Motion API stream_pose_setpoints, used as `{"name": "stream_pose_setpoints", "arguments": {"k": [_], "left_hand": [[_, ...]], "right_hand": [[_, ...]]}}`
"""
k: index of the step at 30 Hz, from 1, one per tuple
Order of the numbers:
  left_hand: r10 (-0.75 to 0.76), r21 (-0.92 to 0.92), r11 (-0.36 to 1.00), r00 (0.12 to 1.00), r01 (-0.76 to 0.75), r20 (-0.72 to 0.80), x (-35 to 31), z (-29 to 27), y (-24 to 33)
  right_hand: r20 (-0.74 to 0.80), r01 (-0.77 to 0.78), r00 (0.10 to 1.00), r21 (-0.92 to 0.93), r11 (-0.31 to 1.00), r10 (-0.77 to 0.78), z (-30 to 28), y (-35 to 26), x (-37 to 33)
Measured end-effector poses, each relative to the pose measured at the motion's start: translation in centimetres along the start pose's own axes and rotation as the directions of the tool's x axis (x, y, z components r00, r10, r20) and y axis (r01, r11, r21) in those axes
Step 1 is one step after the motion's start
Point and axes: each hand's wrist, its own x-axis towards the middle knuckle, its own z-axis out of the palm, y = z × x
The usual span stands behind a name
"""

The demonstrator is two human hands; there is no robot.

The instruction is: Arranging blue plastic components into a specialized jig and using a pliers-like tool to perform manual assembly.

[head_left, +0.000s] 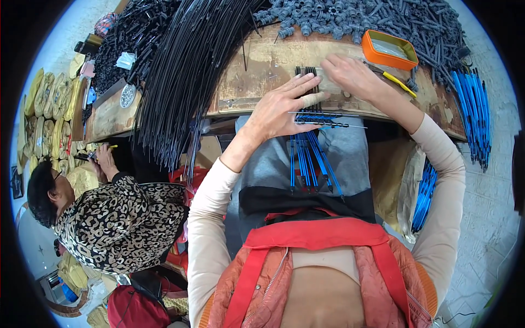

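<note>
My left hand (281, 106) lies over a row of black and blue rods (309, 158) at the table's front edge. Its fingers reach across their black upper ends, and one finger has a beige wrap. Two thin metallic rods with black sections (342, 126) stick out sideways from between its thumb and index finger. The blue ends hang down over my lap. Beside the rods' upper ends, my right hand (353, 76) is closed, with its fingertips pinched together over the board; what they hold is hidden. Yellow-handled pliers (399, 83) lie just right of it.
Long black rods (178, 82) fan over the wooden table (257, 54) on the left. Grey plastic fittings (328, 16) pile up behind. An orange tray (387, 50) stands at right, near blue rods (473, 115). Another person (120, 224) works at my left.
</note>
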Motion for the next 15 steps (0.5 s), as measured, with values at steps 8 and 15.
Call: {"name": "stream_pose_setpoints", "arguments": {"k": [8,15], "left_hand": [[0.015,0.013,1.0,1.0,-0.015,0.001,-0.1,0.3,-0.4],[0.042,0.046,0.998,0.999,-0.04,-0.034,-0.2,-0.2,0.0]], "right_hand": [[0.021,0.062,0.998,0.091,0.994,-0.065,0.1,0.4,1.6],[0.018,0.108,0.984,0.736,0.668,-0.179,-6.6,-3.9,-2.4]]}}
